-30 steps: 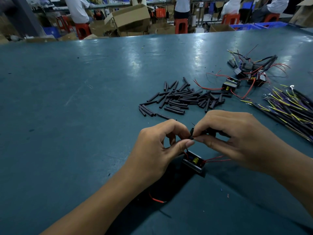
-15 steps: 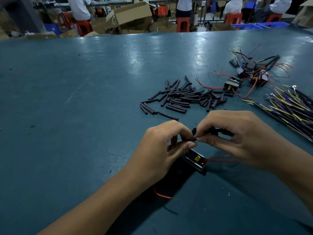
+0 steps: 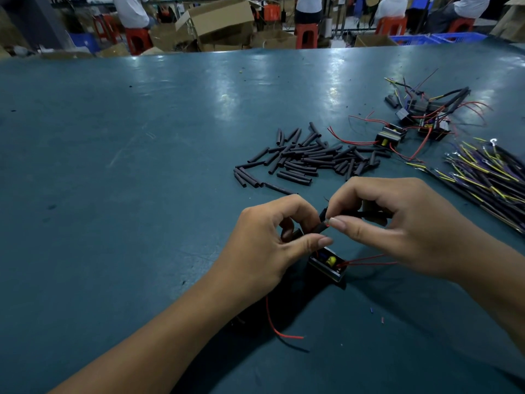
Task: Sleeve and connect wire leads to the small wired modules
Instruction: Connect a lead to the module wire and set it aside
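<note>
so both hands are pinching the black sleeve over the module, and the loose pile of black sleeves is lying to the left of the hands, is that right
Not quite. The head view shows the pile of black sleeves lying beyond the hands, farther up the table and slightly right, not to their left. The rest stands: the left hand and right hand both pinch a black sleeve just above the module.

Two bare hands work near the front: the left hand [image 3: 264, 248] and right hand [image 3: 397, 223]. One small black module with a yellow part [image 3: 328, 264] lies below them. Far right, two similar modules [image 3: 389, 136] sit apart from a tangled cluster [image 3: 426, 115], uncountable. Dozens of short black tubing sleeves [image 3: 309, 157] form one pile; one bundle of yellow-and-purple wire leads [image 3: 488, 177] lies right.
</note>
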The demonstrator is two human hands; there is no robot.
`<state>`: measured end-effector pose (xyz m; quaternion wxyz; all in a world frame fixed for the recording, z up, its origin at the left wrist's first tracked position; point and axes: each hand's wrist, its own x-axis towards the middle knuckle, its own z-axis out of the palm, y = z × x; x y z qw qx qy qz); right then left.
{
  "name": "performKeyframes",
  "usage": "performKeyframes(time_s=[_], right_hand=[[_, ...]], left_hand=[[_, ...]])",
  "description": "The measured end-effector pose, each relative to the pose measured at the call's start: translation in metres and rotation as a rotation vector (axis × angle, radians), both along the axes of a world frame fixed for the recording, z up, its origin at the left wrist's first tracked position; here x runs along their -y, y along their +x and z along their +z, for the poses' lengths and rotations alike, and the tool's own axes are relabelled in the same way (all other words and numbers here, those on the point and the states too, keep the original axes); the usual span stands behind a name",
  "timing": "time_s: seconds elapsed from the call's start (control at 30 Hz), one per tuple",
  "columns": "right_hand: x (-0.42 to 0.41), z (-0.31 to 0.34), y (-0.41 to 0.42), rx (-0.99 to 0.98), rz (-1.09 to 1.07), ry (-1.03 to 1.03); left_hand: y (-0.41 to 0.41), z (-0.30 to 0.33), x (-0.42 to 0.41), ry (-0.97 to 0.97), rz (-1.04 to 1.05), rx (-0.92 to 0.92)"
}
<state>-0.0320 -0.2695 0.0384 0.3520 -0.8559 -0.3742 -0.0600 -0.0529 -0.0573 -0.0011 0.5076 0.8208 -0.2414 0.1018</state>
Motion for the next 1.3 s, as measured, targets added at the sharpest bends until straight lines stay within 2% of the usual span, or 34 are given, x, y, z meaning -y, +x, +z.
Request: performKeyframes(time_s=[0.17,0.3,0.5,0.67,0.87,1.0,1.2,1.3], right_hand=[[0.005,0.001,0.002,-0.171,0.017,0.028],[0.007,0.001,0.003,-0.177,0.025,0.008],[0.006,0.001,0.003,-0.212,0.004,0.027],[0.007,0.004,0.003,-0.317,0.034,0.113],[0.005,0.005,0.002,-0.263,-0.028,0.068],[0.004,0.006,0.000,-0.163,-0.067,0.003],[0.000,0.007,-0.001,-0.113,-0.072,0.005],[-0.004,0.002,-0.001,-0.096,-0.069,-0.026]], left_hand=[[-0.001,0.002,0.000,0.060,0.005,0.107],[-0.001,0.003,0.001,0.101,-0.007,0.152],[0.002,0.003,0.000,0.121,-0.033,0.152],[0.001,0.004,0.000,0.090,-0.045,0.096],[-0.002,0.008,-0.001,0.075,-0.005,0.096],[-0.001,0.004,0.000,0.175,0.029,0.209],[-0.001,0.007,-0.002,0.207,-0.003,0.131],[-0.002,0.007,0.002,0.319,0.033,0.163]])
